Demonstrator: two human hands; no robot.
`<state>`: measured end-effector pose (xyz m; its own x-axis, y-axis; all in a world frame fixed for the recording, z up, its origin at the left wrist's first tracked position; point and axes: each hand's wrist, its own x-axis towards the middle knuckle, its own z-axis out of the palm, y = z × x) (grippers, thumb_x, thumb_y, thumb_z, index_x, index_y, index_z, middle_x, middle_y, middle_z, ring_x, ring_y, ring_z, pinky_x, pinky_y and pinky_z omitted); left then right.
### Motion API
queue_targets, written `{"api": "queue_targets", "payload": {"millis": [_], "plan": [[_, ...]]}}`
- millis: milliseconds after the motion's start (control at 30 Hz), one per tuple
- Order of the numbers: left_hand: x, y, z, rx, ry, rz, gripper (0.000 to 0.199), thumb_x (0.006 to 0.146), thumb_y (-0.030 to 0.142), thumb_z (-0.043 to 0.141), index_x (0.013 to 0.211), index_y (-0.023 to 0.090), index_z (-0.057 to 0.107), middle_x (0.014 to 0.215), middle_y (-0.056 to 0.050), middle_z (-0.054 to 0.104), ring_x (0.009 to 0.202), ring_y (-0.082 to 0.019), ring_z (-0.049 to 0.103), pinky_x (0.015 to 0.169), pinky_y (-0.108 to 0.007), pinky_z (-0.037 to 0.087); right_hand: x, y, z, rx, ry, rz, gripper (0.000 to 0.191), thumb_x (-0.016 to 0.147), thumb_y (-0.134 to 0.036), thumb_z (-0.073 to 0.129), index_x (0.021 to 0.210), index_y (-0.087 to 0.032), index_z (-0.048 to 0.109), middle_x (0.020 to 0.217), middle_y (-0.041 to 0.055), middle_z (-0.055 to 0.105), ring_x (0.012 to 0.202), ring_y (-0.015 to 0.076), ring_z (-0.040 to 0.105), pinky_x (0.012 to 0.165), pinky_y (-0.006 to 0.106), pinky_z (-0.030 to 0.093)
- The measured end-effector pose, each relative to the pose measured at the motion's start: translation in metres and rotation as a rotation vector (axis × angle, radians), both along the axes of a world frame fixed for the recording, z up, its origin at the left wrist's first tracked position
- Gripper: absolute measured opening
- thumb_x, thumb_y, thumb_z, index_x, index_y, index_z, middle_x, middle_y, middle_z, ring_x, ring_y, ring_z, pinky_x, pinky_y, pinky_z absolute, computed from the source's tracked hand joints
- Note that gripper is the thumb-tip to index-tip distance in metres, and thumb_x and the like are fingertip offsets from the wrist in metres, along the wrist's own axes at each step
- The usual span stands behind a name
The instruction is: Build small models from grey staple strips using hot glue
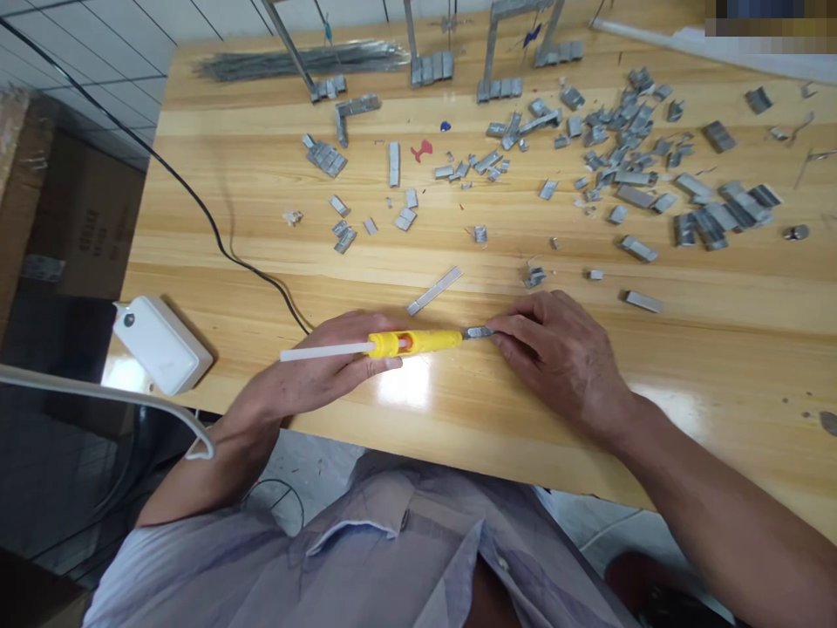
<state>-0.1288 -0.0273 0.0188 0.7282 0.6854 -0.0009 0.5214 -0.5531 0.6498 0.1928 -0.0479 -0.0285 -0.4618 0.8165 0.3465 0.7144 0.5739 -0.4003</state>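
A yellow glue gun with a white glue stick out of its rear lies across my left hand, whose fingers are wrapped round it, partly hidden beneath. Its nozzle points right and meets a small grey metal piece. That piece is pinched between the thumb and fingers of my right hand. Just beyond the glue gun, a flat grey strip rests at a slant on the wooden table.
Many small grey metal pieces are scattered over the far right. Thin wires and upright metal frames stand or lie at the back. A white box-shaped device sits left, near a black cable.
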Motion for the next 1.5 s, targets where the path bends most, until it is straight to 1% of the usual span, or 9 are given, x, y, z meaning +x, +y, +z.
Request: {"api": "queue_targets", "payload": {"millis": [100,267,367,433,600,800,1100,1300,1500], "plan": [[0.0001,-0.0002,0.0008,0.009,-0.01,-0.008,0.015,0.108,0.032,0.056,0.116,0.021,0.064,0.121,-0.006,0.073,0.106,-0.019,0.071,0.091,-0.03,0.057,-0.0002,0.0004,-0.0011,0.004,0.0,-0.005,0.016,0.099,-0.019,0.064,0.101,-0.017,0.08,0.095,0.0105,0.073,0.085,0.0233,0.063,0.073,0.036,0.049],[0.0032,0.0003,0.0038,-0.009,0.002,-0.015,0.015,0.109,0.033,0.054,0.11,0.021,0.063,0.113,-0.005,0.073,0.102,-0.018,0.07,0.087,-0.029,0.056,-0.001,0.0007,-0.0015,0.004,0.0,-0.001,0.015,0.099,-0.019,0.065,0.101,-0.018,0.08,0.095,0.0105,0.073,0.085,0.0231,0.063,0.073,0.036,0.049],[0.0045,0.0003,0.0037,-0.008,-0.01,-0.014,0.015,0.109,0.033,0.054,0.111,0.021,0.063,0.116,-0.006,0.073,0.099,-0.017,0.069,0.084,-0.03,0.056,-0.0011,0.0005,-0.0007,0.004,-0.001,0.006,0.016,0.099,-0.019,0.064,0.101,-0.017,0.08,0.095,0.0109,0.073,0.085,0.023,0.062,0.073,0.036,0.049],[0.0047,0.0001,0.0034,-0.008,-0.007,-0.013,0.016,0.11,0.034,0.054,0.111,0.021,0.063,0.116,-0.006,0.073,0.098,-0.017,0.069,0.084,-0.031,0.056,-0.0011,0.0004,-0.0005,0.001,-0.003,0.002,0.016,0.1,-0.019,0.064,0.101,-0.017,0.08,0.095,0.0109,0.073,0.085,0.0233,0.062,0.073,0.036,0.05],[0.0043,-0.0002,0.0053,-0.047,0.013,0.009,0.02,0.11,0.037,0.053,0.104,0.02,0.064,0.109,-0.005,0.073,0.096,-0.018,0.068,0.085,-0.032,0.055,-0.0015,0.0005,-0.0009,0.013,0.003,-0.005,0.015,0.099,-0.019,0.065,0.101,-0.017,0.079,0.095,0.0108,0.074,0.085,0.0234,0.063,0.073,0.036,0.05],[0.0045,0.0003,0.0069,-0.066,0.023,0.011,0.025,0.111,0.04,0.05,0.103,0.021,0.065,0.11,-0.005,0.073,0.095,-0.017,0.067,0.086,-0.032,0.055,-0.0019,0.0006,-0.0003,0.009,0.006,0.001,0.013,0.099,-0.019,0.066,0.101,-0.018,0.079,0.095,0.0104,0.074,0.085,0.0234,0.063,0.074,0.037,0.051],[0.0037,-0.0013,0.0042,-0.066,0.016,0.027,0.023,0.11,0.04,0.052,0.107,0.021,0.065,0.108,-0.005,0.073,0.097,-0.018,0.068,0.087,-0.032,0.056,-0.0014,0.0001,-0.002,0.016,0.002,-0.008,0.015,0.1,-0.02,0.064,0.101,-0.018,0.079,0.095,0.0102,0.073,0.085,0.0227,0.062,0.074,0.036,0.049],[0.0025,-0.001,0.002,-0.041,-0.005,0.007,0.015,0.109,0.035,0.056,0.109,0.023,0.064,0.111,-0.005,0.073,0.098,-0.018,0.068,0.088,-0.033,0.055,-0.0009,-0.0001,-0.0009,-0.029,-0.008,-0.011,0.017,0.102,-0.022,0.061,0.102,-0.021,0.078,0.097,0.0096,0.074,0.087,0.0227,0.062,0.074,0.036,0.049],[0.0038,-0.0023,0.0014,-0.039,0.03,0.03,0.02,0.109,0.038,0.053,0.107,0.023,0.064,0.11,-0.005,0.073,0.097,-0.019,0.068,0.085,-0.032,0.055,-0.0006,-0.0001,0.0001,-0.047,-0.004,-0.008,0.017,0.101,-0.021,0.061,0.102,-0.022,0.079,0.097,0.0097,0.074,0.087,0.023,0.063,0.075,0.037,0.049]]}}
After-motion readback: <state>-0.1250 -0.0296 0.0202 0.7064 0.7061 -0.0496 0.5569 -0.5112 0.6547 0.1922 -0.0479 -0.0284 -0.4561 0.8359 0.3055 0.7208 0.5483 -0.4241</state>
